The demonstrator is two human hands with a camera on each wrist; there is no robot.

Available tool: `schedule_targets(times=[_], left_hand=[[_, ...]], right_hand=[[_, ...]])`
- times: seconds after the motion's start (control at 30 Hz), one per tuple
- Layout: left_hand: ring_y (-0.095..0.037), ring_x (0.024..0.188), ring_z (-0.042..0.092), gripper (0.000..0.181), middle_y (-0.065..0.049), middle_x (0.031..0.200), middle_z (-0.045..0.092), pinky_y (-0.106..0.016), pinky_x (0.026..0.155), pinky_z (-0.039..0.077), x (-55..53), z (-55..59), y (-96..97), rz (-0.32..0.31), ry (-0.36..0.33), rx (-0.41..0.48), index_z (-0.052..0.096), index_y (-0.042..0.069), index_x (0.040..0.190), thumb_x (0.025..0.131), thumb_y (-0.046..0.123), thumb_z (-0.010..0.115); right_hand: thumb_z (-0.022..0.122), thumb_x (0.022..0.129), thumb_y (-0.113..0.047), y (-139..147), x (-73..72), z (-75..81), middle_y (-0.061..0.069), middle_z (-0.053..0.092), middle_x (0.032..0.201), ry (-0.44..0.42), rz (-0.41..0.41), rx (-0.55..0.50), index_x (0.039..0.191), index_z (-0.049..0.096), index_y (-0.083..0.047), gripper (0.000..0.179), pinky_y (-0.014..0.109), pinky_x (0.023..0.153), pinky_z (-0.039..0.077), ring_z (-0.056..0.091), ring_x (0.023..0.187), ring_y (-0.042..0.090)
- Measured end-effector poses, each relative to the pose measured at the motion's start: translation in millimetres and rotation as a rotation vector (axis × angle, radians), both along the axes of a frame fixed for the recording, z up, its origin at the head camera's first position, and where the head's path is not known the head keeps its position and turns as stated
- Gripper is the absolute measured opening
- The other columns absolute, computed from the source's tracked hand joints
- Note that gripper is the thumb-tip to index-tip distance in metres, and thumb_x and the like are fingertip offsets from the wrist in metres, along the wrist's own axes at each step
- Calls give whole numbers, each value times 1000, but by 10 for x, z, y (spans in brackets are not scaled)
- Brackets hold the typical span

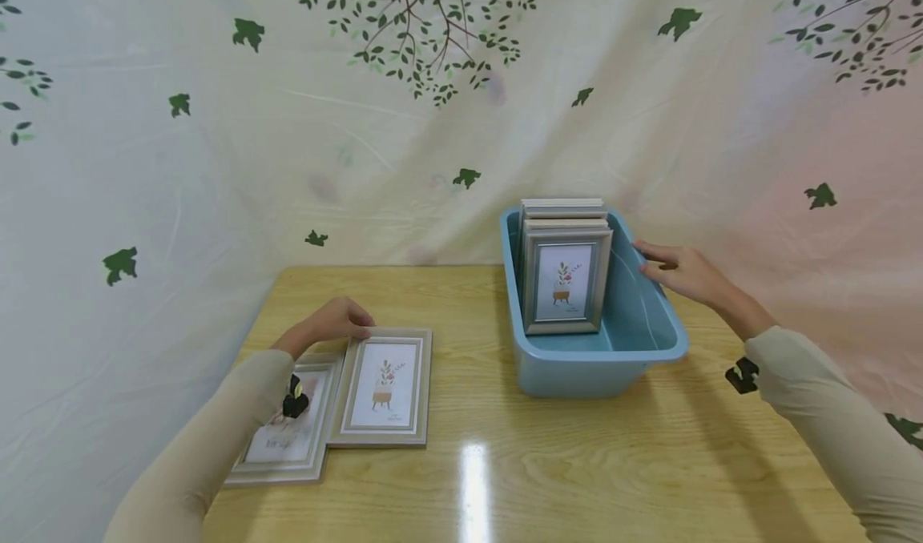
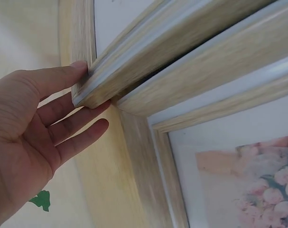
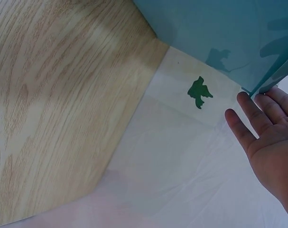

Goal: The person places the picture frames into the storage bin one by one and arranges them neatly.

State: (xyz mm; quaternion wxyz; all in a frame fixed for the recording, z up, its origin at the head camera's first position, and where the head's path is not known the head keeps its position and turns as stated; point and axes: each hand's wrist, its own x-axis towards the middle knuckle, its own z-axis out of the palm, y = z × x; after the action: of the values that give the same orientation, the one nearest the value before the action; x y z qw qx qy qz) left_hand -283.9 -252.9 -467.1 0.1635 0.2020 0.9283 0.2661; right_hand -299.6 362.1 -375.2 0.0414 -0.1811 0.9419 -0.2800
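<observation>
A picture frame point(image 1: 383, 391) with a potted-plant print lies on the table, its left side against a second picture frame point(image 1: 284, 435), which shows pink flowers in the left wrist view. My left hand point(image 1: 337, 321) pinches the plant frame's far left corner; the left wrist view has the thumb on top and fingers below the edge. At the right, a blue plastic tub point(image 1: 602, 356) holds several upright picture frames point(image 1: 566, 283), stacked front to back. My right hand point(image 1: 685, 273) touches the tub's right rim, its visible fingers fairly straight along the outside in the right wrist view.
The wood-grain table point(image 1: 461, 415) ends at a hanging cloth point(image 1: 404, 150) printed with leaves and branches. Inside the tub, bare floor and wall show to the right of the stacked frames. Dark wrist cameras sit at both sleeves.
</observation>
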Motion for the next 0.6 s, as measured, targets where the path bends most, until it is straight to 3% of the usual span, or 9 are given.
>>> schedule_targets(times=[0.17, 0.3, 0.6], left_hand=[[-21, 92, 73, 20, -14, 107, 77, -39, 82, 62, -48, 77, 2, -3, -56, -14, 76, 0, 111, 94, 10, 71], [-17, 87, 71, 22, -16, 107, 77, -37, 75, 62, -87, 165, -19, -29, -133, 32, 74, -1, 113, 95, 11, 70], [-20, 89, 72, 30, -21, 114, 74, -43, 78, 64, -117, 400, 36, -36, -237, 111, 70, -6, 120, 95, 11, 70]], right_hand=[[54, 106, -30, 5, -5, -1, 26, 38, 157, 5, -5, -4, 157, 35, -6, 59, 70, 105, 42, 46, 136, 55], [55, 106, -29, -6, 3, 6, 26, 39, 157, -1, -13, -4, 157, 36, -6, 59, 69, 105, 43, 46, 136, 55], [53, 106, -31, 10, 7, -9, 27, 38, 158, 3, -5, 1, 157, 34, -6, 60, 69, 103, 44, 47, 134, 56]])
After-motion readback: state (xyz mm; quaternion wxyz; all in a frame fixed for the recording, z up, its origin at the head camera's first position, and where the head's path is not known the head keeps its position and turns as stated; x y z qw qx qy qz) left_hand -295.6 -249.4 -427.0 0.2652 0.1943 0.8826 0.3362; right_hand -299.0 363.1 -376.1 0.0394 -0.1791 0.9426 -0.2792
